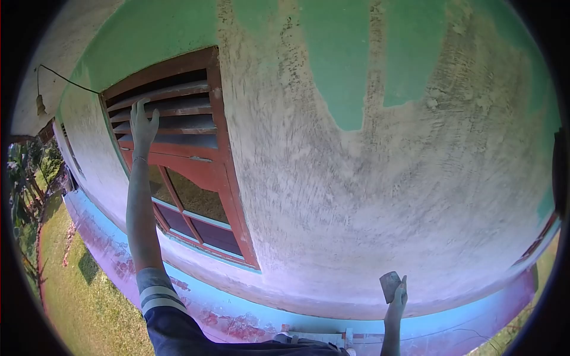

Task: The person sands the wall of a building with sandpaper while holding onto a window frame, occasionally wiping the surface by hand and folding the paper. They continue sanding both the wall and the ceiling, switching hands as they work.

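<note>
The bare left hand (144,124) reaches to brown wooden louvres (184,121) at ten o'clock; at five o'clock, the bare right hand (399,296) holds a flat grey scraper-like blade (389,285).

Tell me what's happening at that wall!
A person has their left hand raised at the window slats. Their right hand holds a small flat tool, maybe a scraper, low by the wall. Green paint covers the top; below, it looks pale and patchy.

Flat tool (389,286) (partly hidden)
</note>
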A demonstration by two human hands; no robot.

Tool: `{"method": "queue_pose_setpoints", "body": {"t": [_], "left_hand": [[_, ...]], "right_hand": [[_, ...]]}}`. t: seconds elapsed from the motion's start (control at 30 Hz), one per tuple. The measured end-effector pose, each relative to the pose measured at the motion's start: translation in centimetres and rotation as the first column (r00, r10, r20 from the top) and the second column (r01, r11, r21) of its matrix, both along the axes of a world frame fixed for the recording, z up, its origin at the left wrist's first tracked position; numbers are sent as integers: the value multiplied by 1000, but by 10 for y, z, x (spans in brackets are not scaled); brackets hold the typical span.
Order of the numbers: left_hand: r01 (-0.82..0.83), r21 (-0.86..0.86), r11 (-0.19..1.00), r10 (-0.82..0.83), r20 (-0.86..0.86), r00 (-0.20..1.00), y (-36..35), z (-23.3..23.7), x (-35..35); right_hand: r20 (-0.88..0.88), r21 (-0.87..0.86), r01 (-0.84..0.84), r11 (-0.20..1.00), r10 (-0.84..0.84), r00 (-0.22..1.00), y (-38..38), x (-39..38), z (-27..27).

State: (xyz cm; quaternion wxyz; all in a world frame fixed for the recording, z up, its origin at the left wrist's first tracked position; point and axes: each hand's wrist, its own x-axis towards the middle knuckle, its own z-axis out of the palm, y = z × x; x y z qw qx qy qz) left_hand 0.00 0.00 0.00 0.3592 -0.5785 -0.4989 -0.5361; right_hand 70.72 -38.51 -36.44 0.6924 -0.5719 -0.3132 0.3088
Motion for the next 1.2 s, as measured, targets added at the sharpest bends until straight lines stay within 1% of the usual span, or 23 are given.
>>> {"method": "queue_pose_setpoints", "body": {"t": [0.07,0.17,0.27,0.3,0.37,0.4,0.43,0.53,0.63,0.7,0.77,0.83,0.87,0.9,0.97,1.0,1.03,1.13,1.2], "left_hand": [[-28,29,999,29,-45,999,-3,14,8],[-80,19,997,82,-279,957,-16,30,28],[-126,-102,987,81,-358,930,-11,43,29],[-142,-144,979,91,-312,946,-14,44,35],[-113,-114,987,76,-285,956,-2,42,34],[-135,-112,984,100,-276,956,1,42,35],[-135,-71,988,108,-302,947,8,39,32],[-110,-33,993,98,-257,962,22,30,25],[-82,42,996,90,-235,968,30,25,23],[-68,88,994,86,-221,971,31,22,25],[-57,93,994,76,-214,974,36,20,20],[-58,109,992,79,-200,977,38,18,19],[-58,67,996,69,-172,983,37,18,20],[-49,67,997,59,-164,985,37,17,21],[-37,73,997,47,-142,989,36,17,22],[-52,83,995,64,-151,986,37,17,21],[-40,83,996,51,-135,989,34,16,23],[-22,96,995,32,-101,994,30,17,31],[-37,121,992,47,-84,995,34,14,32]], "right_hand": [[1,3,14,1000,-14,1000,-1,4,1],[0,8,67,998,-67,998,-7,16,2],[-33,37,114,993,-112,993,-2,18,5],[-31,43,125,991,-124,992,-2,22,10],[-33,49,145,988,-143,989,1,27,23],[-44,80,150,985,-147,988,3,29,30],[-42,98,164,982,-161,986,5,28,40],[-13,156,182,971,-182,983,13,32,73],[69,275,197,941,-224,972,29,35,125],[183,392,234,890,-325,928,48,40,166],[254,590,205,781,-421,871,74,43,212],[335,705,210,677,-579,744,100,40,265],[404,709,286,645,-704,584,112,45,289],[464,717,353,600,-790,400,124,49,312],[448,810,335,482,-876,179,153,45,355],[487,818,322,477,-872,53,170,46,374],[519,824,310,475,-852,-74,186,44,382],[551,798,354,488,-829,-100,235,23,372],[541,807,386,447,-821,-180,238,16,362]]}}
